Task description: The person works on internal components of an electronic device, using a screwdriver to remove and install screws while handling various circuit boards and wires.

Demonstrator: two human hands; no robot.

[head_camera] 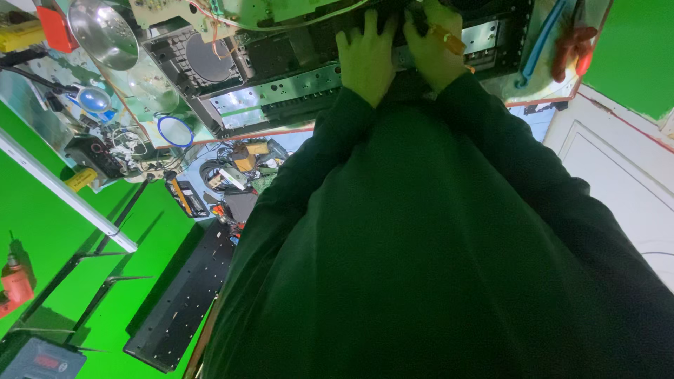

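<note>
the view looks down a dark green sleeved body to two bare hands at the top of the picture, both laid on a black, opened electronics chassis with bare metal rails (281, 95) that lies on the cluttered workshop surface (544, 77). the left hand (366, 60) lies flat, palm down, fingers spread and pointing away from the body, pressing on the chassis next to a perforated silver metal strip (274, 95); its grip is open, closed on nothing. the right hand (432, 49) sits just beside it, nearly touching, curled around a slim orange-handled tool (449, 38), probably a screwdriver, though the tip is hidden and the handle is only partly seen; its grip is closed on that tool.

on the left part of the chassis is a round dark opening in a grey plastic panel (207, 60). above it lies a pale green circuit board with wires (232, 14). further left stands a shiny round metal reflector (104, 31), and near the chassis edge is a small blue-rimmed round lens (175, 130). to the right of the hands lie a light blue plastic tool (540, 45) and red-handled pliers (572, 45), well apart from both hands. a long black perforated metal panel (182, 302) leans lower left against the bright green wall (49, 217).
</note>
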